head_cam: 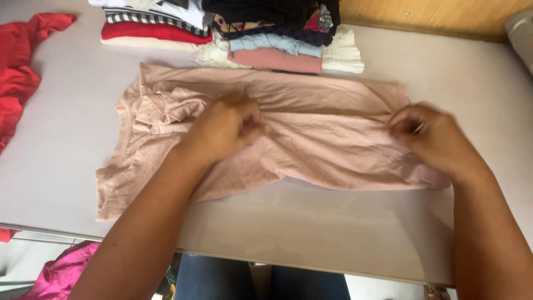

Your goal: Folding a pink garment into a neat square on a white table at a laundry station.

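Observation:
A pale pink T-shirt (327, 139) lies spread sideways on the light grey table (333, 233), its neck to the left and its hem to the right. My left hand (225, 126) pinches a fold of the cloth near the shirt's middle. At the right end, my right hand (430, 136) grips the shirt's hem edge. Both hands look a little blurred. A short sleeve (158, 105) is bunched up near the collar.
Two stacks of folded clothes (233, 33) stand at the table's far edge. A red garment (19, 72) lies at the left edge. A magenta cloth (61, 275) hangs below the front left. A wooden wall (433, 14) runs behind.

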